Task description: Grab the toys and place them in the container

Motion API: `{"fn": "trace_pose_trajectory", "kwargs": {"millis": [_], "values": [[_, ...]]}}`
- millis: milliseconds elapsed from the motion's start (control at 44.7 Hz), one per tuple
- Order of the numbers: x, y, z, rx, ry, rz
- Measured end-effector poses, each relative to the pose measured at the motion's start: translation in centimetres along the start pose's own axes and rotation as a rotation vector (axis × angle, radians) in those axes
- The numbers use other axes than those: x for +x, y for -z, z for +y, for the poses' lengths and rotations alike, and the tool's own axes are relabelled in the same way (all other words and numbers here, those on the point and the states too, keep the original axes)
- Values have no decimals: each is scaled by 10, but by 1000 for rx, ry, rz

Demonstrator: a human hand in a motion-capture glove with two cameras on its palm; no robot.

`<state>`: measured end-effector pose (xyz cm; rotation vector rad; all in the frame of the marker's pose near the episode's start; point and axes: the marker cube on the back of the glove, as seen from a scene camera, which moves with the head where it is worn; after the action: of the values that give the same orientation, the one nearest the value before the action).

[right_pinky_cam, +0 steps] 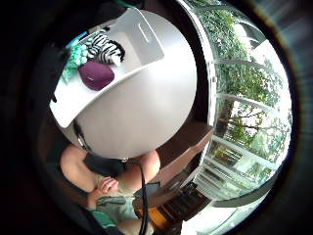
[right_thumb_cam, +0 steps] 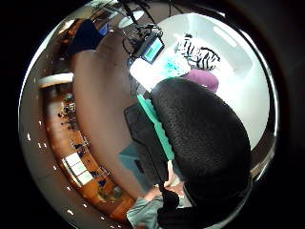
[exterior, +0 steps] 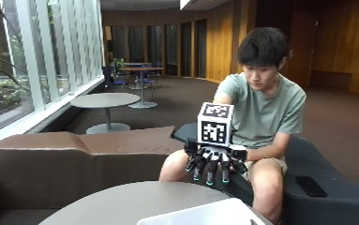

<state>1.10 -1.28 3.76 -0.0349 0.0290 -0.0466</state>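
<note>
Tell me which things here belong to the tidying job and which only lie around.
Job: zebra toy, purple toy, teal toy, white container, gloved right hand.
Lying around: phone on the seat, tablet beside the container.

Daylight from windows (exterior: 35, 56); dim wood-panelled background.

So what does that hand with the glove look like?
The right hand wears a black glove with bright green fingertips. In the thumb side palm view its surface is black and pebbly, with a green strip along one edge. The person's green T-shirt has short sleeves.
</note>
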Motion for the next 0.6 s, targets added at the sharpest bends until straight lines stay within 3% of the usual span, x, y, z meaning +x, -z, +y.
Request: {"fn": "trace_pose_trajectory", "kwargs": {"millis": [604], "values": [[4, -6, -2, 0, -7, -3]]}}
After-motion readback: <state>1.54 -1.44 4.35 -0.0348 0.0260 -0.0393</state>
